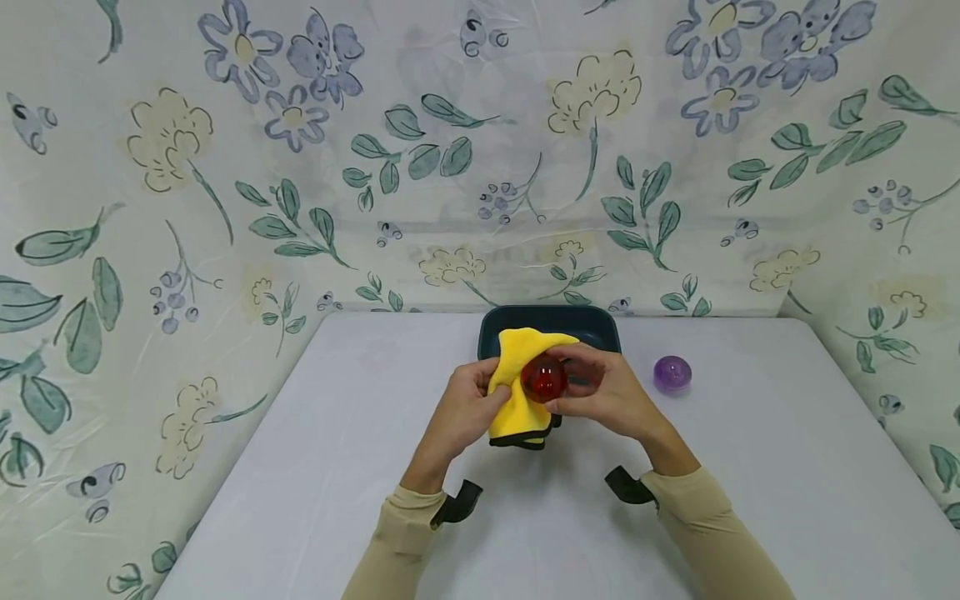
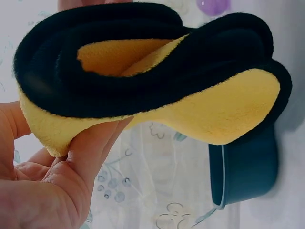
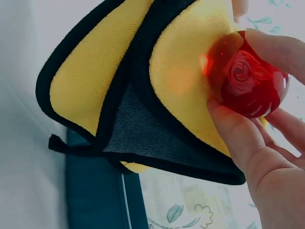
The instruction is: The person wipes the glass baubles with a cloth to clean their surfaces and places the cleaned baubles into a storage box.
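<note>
My left hand (image 1: 472, 406) grips a yellow cloth (image 1: 517, 358) with black edging, bunched so that its lower part hangs in folds. In the left wrist view the cloth's dark border (image 2: 95, 95) fills much of the picture, with the thumb and fingers pinching its yellow side. A clear red ball (image 1: 544, 378) is held between the thumb and fingers of my right hand (image 1: 611, 396), against the cloth. Seen from the right wrist, the ball (image 3: 248, 76) shows a rose-like swirl inside, and the cloth's grey underside (image 3: 143, 124) hangs beside it.
Behind the hands, a dark teal tray (image 1: 600, 321) stands at the table's far edge. A purple ball (image 1: 672, 375) lies on the white table (image 1: 360, 417) to the right of the tray. Flower-patterned sheeting (image 1: 450, 208) rises behind the table and along its sides.
</note>
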A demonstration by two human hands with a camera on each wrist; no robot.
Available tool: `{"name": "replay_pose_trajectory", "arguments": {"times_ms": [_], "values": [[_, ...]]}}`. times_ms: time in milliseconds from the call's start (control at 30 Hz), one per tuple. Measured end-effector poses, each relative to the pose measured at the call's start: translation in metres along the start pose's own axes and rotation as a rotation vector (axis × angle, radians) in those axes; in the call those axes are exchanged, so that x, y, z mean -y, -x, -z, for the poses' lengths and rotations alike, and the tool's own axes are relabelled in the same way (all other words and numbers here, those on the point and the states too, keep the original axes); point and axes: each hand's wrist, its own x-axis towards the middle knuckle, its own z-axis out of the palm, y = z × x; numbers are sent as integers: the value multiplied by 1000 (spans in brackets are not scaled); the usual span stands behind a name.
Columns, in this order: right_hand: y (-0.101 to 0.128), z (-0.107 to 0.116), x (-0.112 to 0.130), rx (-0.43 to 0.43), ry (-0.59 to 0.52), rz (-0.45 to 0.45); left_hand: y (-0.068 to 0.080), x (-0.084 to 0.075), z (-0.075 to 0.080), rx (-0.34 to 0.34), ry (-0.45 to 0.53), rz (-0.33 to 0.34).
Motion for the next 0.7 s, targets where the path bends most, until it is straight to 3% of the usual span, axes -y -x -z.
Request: {"name": "replay_pose_trajectory", "arguments": {"times_ms": [367, 700], "values": [[-2, 4, -3, -71, -7, 24, 2, -4, -3, 32, 4, 37], [-3, 6, -7, -97, 25, -35, 5, -8, -3, 38, -9, 17]]}}
